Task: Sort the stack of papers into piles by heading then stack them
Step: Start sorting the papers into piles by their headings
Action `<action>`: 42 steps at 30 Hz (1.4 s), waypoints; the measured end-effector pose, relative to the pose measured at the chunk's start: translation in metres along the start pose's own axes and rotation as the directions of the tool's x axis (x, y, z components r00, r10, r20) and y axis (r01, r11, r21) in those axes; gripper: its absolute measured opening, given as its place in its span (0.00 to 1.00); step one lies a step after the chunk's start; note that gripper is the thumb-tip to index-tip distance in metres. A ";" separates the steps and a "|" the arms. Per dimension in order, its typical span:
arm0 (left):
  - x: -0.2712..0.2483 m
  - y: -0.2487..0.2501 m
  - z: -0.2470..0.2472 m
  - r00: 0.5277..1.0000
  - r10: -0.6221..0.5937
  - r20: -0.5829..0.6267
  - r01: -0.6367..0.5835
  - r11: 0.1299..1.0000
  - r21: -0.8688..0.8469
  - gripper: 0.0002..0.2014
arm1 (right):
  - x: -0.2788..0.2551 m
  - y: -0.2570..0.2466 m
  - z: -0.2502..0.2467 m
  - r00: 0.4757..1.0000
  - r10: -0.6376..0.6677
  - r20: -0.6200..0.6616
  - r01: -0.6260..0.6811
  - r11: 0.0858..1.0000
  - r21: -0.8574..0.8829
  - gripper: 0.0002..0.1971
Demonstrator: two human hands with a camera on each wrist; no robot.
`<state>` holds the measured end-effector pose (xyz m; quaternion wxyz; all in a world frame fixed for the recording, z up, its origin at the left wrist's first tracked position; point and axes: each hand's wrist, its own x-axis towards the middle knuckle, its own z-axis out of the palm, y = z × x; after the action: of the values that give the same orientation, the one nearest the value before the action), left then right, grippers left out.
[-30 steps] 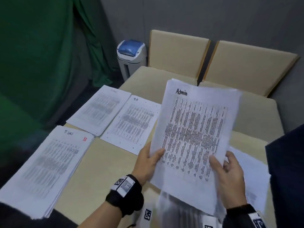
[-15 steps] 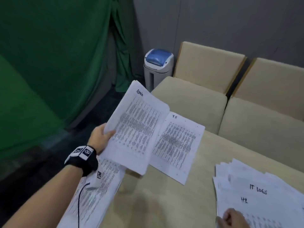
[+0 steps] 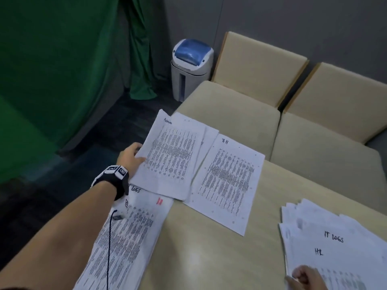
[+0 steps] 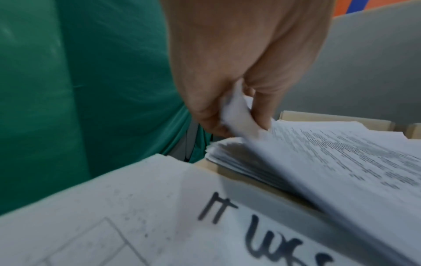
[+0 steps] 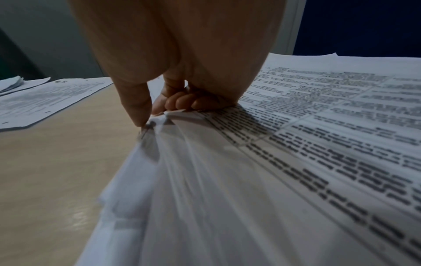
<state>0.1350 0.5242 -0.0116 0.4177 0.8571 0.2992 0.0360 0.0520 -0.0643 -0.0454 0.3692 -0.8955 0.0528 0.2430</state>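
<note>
The left hand (image 3: 130, 158) pinched the left edge of the Admin sheet (image 3: 170, 155) between thumb (image 4: 205, 115) and fingers (image 4: 262, 108); the sheet lay tilted over the Admin pile (image 4: 230, 154) at the table's (image 3: 209, 258) far left corner. The right hand (image 3: 305, 278) rested on the unsorted stack (image 3: 335, 237) at the near right, fingers (image 5: 182, 102) curled, thumb (image 5: 136, 108) pressing the stack's edge, pinching its corner. Paper groups on the table numbered four: the Admin pile, the HR pile (image 3: 226, 181) just right of it, the IT Logs pile (image 3: 125, 237) at the near left, and the fanned stack, whose visible headings read IT LOGS and HR. Two cushioned chairs (image 3: 240, 114) stood beyond the table; one bin (image 3: 191, 65) stood far left, beside one green curtain (image 3: 62, 59).
</note>
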 end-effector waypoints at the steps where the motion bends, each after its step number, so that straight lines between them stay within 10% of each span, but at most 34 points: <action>1: 0.002 0.000 0.003 1.000 0.006 -0.026 -0.006 1.000 0.024 0.14 | -0.002 0.005 0.000 0.999 0.037 0.003 -0.038 0.999 0.014 0.14; 6: 0.010 -0.001 0.010 0.994 0.033 -0.100 -0.016 0.986 0.166 0.21 | 0.000 0.006 0.004 0.967 -0.085 -0.239 0.082 0.996 -0.022 0.12; 12: -0.012 0.029 0.028 0.981 0.183 -0.070 -0.145 0.917 0.371 0.36 | -0.002 0.022 0.004 0.983 0.069 -0.168 -0.057 0.996 0.072 0.14; 18: -0.112 0.100 0.112 0.962 0.270 0.035 -0.270 0.963 0.002 0.28 | -0.019 0.016 -0.039 0.932 0.232 -0.280 -0.103 0.907 0.408 0.03; 23: -0.243 0.147 0.222 0.886 0.314 0.341 -0.290 0.950 -0.119 0.12 | -0.026 0.058 -0.094 0.788 0.325 -0.522 -0.265 0.946 0.188 0.12; 31: -0.358 0.184 0.334 0.929 0.054 0.367 -0.115 0.983 0.145 0.15 | -0.030 0.096 -0.126 0.896 0.265 -0.358 -0.306 0.950 -0.063 0.38; 38: -0.374 0.199 0.340 0.969 0.086 0.232 -0.129 0.976 0.174 0.10 | -0.039 0.095 -0.135 0.921 0.156 -0.357 -0.167 0.986 -0.002 0.16; 42: -0.368 0.195 0.344 0.963 0.058 0.264 -0.059 0.998 -0.005 0.13 | -0.053 0.109 -0.138 0.887 0.057 -0.458 0.042 0.978 0.203 0.24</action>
<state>0.0351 -0.0067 -0.0211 0.4515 0.8633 0.2156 -0.0663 0.0304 -0.2427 -0.0053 0.4364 -0.8838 0.1676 0.0180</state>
